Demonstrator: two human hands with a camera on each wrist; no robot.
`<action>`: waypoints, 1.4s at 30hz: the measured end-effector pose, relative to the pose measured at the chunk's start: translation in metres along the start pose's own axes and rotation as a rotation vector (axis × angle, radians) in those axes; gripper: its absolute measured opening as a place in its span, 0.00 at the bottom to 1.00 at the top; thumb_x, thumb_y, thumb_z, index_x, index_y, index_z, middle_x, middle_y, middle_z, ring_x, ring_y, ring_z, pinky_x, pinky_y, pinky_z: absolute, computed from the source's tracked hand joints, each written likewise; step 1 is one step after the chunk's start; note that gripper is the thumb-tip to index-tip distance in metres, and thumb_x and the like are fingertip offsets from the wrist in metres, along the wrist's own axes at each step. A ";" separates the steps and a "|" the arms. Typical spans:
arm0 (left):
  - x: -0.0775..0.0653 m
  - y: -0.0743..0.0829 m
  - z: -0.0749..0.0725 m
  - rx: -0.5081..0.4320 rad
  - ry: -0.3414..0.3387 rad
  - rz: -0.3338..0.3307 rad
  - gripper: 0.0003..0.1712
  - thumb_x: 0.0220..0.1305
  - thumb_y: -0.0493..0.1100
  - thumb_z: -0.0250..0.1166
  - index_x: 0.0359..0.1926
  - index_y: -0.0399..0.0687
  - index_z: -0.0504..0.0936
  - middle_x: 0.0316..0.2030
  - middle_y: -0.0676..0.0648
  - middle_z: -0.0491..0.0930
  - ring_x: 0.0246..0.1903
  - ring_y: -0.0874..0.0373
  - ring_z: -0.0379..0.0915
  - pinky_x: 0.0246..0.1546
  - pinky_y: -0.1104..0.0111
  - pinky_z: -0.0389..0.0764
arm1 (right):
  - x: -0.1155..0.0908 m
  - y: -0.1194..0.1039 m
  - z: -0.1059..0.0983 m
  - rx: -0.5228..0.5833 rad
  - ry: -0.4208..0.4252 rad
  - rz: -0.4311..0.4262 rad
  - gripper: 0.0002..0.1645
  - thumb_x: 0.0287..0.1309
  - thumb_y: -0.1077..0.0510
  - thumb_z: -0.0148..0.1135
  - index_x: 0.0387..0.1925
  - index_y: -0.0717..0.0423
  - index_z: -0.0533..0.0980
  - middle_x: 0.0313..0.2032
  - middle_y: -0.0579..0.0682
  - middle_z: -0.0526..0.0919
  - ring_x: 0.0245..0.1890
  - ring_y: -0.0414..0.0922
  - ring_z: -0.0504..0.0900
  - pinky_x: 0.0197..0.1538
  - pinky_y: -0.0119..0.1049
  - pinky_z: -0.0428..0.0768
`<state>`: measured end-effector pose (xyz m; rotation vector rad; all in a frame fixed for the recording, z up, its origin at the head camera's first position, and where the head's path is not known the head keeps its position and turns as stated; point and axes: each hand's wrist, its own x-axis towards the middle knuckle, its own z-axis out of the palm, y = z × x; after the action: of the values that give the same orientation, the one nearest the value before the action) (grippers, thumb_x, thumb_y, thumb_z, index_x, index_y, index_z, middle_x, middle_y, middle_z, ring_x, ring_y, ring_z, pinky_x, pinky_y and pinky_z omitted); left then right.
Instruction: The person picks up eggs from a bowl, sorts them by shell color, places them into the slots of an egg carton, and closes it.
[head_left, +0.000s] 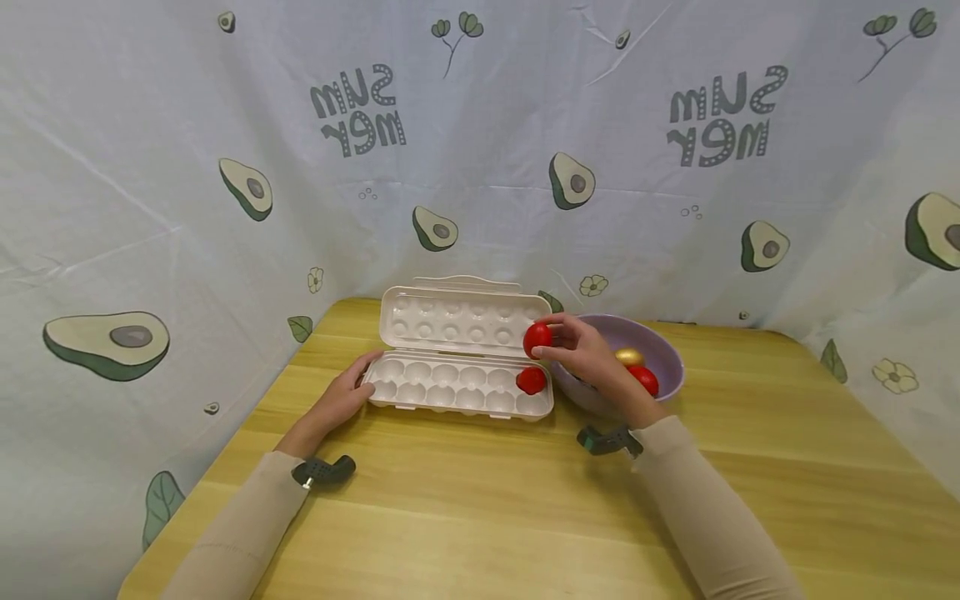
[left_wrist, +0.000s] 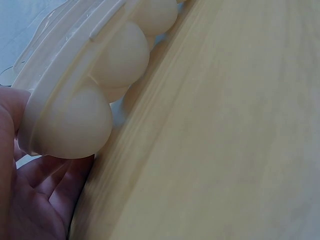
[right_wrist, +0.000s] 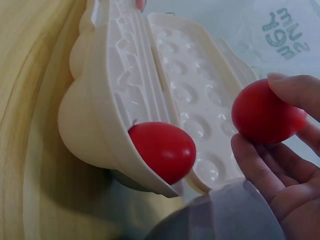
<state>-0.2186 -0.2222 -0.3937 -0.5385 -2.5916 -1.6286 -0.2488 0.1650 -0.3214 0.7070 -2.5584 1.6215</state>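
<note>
A pale plastic egg carton (head_left: 442, 408) lies on the table with its lid (head_left: 465, 321) folded back. At its left end my left hand (head_left: 342, 402) grips the carton, thumb at the rim and fingers low against the end, as the left wrist view shows. My right hand (head_left: 588, 357) pinches a red egg (right_wrist: 265, 112) between thumb and fingertips, above the carton's right end. Another red egg (right_wrist: 165, 151) sits in the carton at that end; the other cups in sight hold nothing. Just right of the carton, partly behind my right hand, is a purple bowl (head_left: 671, 362).
Inside the bowl are a gold egg (head_left: 628, 357) and a red egg (head_left: 645, 379); my arm hides part of it. The wooden table (head_left: 465, 500) ends at a white cloth backdrop (head_left: 480, 167) printed with avocados. Both wrists wear dark camera mounts.
</note>
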 end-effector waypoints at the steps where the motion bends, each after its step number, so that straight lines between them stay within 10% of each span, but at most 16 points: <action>1: 0.000 -0.001 0.000 -0.001 -0.002 0.004 0.32 0.58 0.29 0.45 0.66 0.37 0.54 0.64 0.35 0.53 0.61 0.43 0.52 0.58 0.51 0.55 | 0.002 0.004 0.001 -0.003 -0.001 0.000 0.29 0.48 0.56 0.66 0.53 0.57 0.68 0.45 0.58 0.77 0.44 0.53 0.77 0.43 0.37 0.78; 16: 0.012 -0.034 0.003 0.026 0.019 -0.003 0.33 0.59 0.33 0.47 0.66 0.51 0.56 0.65 0.45 0.56 0.62 0.52 0.53 0.59 0.55 0.55 | 0.005 -0.007 0.020 0.012 -0.048 -0.027 0.26 0.47 0.60 0.66 0.48 0.62 0.69 0.43 0.59 0.78 0.43 0.55 0.78 0.42 0.40 0.78; 42: -0.001 0.000 0.000 0.006 0.000 -0.008 0.32 0.59 0.30 0.45 0.66 0.39 0.54 0.65 0.37 0.53 0.63 0.45 0.50 0.60 0.52 0.52 | 0.023 0.019 0.038 -0.210 -0.095 0.015 0.24 0.46 0.50 0.67 0.45 0.45 0.70 0.40 0.50 0.78 0.39 0.48 0.76 0.36 0.36 0.79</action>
<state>-0.2175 -0.2219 -0.3938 -0.5278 -2.6013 -1.6223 -0.2686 0.1308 -0.3486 0.7644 -2.7517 1.3249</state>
